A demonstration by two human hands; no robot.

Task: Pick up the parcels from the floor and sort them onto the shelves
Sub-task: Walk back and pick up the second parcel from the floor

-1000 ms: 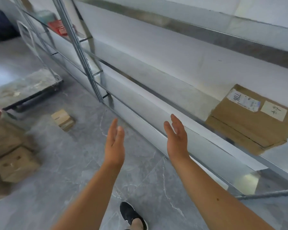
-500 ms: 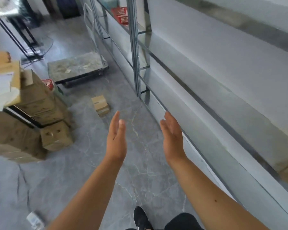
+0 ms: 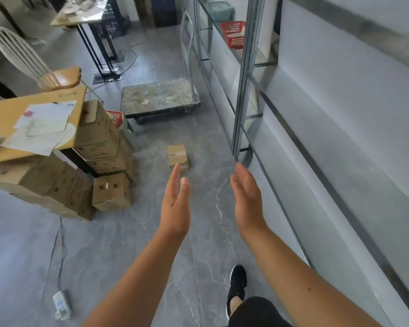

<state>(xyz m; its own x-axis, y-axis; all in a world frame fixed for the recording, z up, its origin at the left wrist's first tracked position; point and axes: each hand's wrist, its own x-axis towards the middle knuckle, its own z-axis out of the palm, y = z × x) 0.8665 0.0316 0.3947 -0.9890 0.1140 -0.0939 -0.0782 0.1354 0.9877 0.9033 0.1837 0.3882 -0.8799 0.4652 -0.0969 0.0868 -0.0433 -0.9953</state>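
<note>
Fingers (image 3: 242, 175) straight and spread, gripping nothing, 2 hands, left (image 3: 176, 204) and right (image 3: 247, 199), reach palms-inward toward 1 parcel (image 3: 177, 155) on the floor (image 3: 128, 244) beside the shelves (image 3: 246, 74), seemingly readying a two-sided lift.

left hand (image 3: 176, 204) and right hand (image 3: 247, 199) held flat, empty — frame centre | small parcel (image 3: 177, 155) seen on floor (image 3: 128, 244) just above | shelves (image 3: 293, 142) at right

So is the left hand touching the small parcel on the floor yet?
Apart. In the head view the left hand is raised, open and empty; its fingertip only overlaps the parcel, which lies farther off on the floor.
</note>
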